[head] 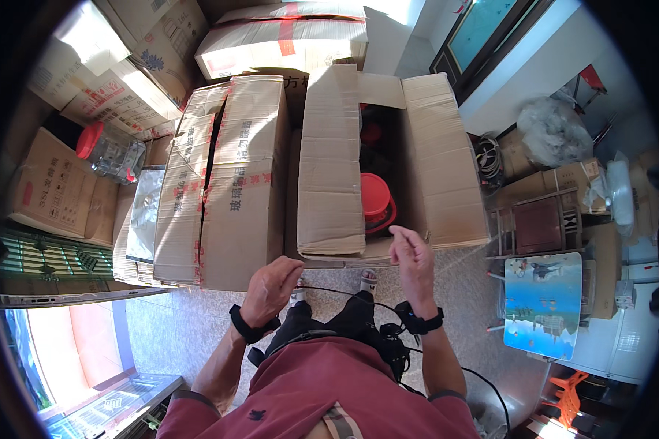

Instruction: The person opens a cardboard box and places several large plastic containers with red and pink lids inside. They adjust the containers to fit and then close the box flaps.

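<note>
An open cardboard box (329,164) stands in front of me with its flaps folded out. Inside it, a red-lidded container (375,194) lies near the front, and another red lid shows deeper in the shadow. My right hand (412,247) is at the box's near edge, its fingers curled; whether it grips the edge is unclear. Just off the box's near left corner is my left hand (274,288), fingers bent together, with no object visible in it. To the left stands a taller cardboard box (241,181) with a gap between its top flaps and torn red tape.
More cardboard boxes (285,44) are stacked behind and at the left. A clear jar with a red lid (112,151) sits at the left. On the right are a wooden chair (538,225), a blue picture-topped table (543,304) and plastic bags (554,131). A black cable hangs by my legs.
</note>
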